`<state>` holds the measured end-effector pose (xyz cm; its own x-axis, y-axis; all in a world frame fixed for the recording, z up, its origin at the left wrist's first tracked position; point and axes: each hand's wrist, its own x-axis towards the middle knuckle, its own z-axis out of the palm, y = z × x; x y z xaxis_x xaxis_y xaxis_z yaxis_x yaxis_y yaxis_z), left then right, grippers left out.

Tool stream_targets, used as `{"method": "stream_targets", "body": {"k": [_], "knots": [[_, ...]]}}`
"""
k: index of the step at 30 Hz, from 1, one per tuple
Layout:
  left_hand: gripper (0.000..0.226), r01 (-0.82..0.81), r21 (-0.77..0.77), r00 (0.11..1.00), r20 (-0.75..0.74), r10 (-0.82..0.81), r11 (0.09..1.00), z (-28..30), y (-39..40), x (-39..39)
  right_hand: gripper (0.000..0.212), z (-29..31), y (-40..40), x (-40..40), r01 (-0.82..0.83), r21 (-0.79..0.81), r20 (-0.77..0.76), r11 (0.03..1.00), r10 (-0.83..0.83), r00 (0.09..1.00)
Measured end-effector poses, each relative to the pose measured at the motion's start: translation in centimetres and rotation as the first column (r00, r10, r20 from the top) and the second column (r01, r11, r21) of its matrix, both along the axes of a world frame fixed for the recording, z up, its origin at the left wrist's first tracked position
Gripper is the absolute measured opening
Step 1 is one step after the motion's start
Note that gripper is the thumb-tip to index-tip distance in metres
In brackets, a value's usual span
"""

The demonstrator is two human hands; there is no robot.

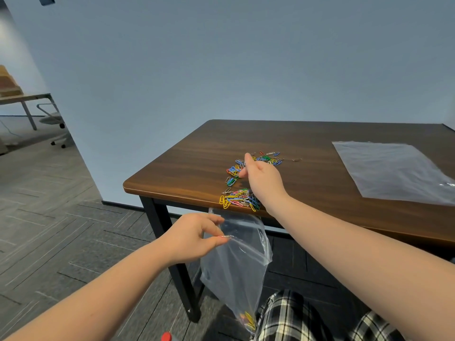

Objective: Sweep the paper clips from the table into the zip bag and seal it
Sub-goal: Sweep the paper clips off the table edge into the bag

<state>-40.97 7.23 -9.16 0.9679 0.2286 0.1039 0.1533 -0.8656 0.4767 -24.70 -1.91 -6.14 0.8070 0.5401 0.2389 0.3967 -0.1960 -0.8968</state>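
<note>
Coloured paper clips [267, 158] lie scattered on the brown wooden table [187, 163]. A denser pile of clips [237, 199] sits right at the table's front edge. My right hand [261, 178] rests flat on the table between the two groups, fingers apart and holding nothing. Below the edge, my left hand [194, 236] pinches the rim of a clear zip bag [236, 264], holding its mouth open under the pile. A few clips [248, 319] lie at the bag's bottom.
A second clear plastic bag [394, 168] lies flat on the table's right side. The table has black legs [157, 217]. A checked trouser leg [295, 316] is below the bag. An office chair [53, 121] and another desk stand far left.
</note>
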Motion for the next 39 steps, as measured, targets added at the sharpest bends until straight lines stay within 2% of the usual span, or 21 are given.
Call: {"method": "stream_targets", "body": {"k": [5,9,30,36,39], "knots": [[0.016,0.008,-0.007,1.0,-0.02,-0.008,1.0,0.3,0.0,-0.2,0.063,-0.5,0.0,-0.8,0.023,0.066,-0.111,0.998,-0.016,0.994],[0.016,0.01,0.001,1.0,-0.028,-0.01,1.0,0.6,0.1,-0.2,0.065,-0.2,0.6,-1.1,-0.012,0.054,-0.163,0.998,0.02,0.986],[0.015,0.005,0.0,0.999,-0.048,-0.005,1.0,1.1,0.2,-0.4,0.068,-0.7,1.6,-2.9,-0.062,0.065,-0.102,0.996,0.069,0.992],[0.017,0.015,0.0,0.999,-0.043,-0.015,1.0,0.8,0.5,-0.5,0.067,-0.9,1.8,-2.3,-0.061,0.098,-0.191,0.993,0.079,0.978],[0.016,0.023,-0.001,0.999,-0.045,-0.023,1.0,0.7,0.6,-0.5,0.067,-1.4,2.2,-1.9,-0.044,0.166,-0.258,0.985,0.086,0.962]]}}
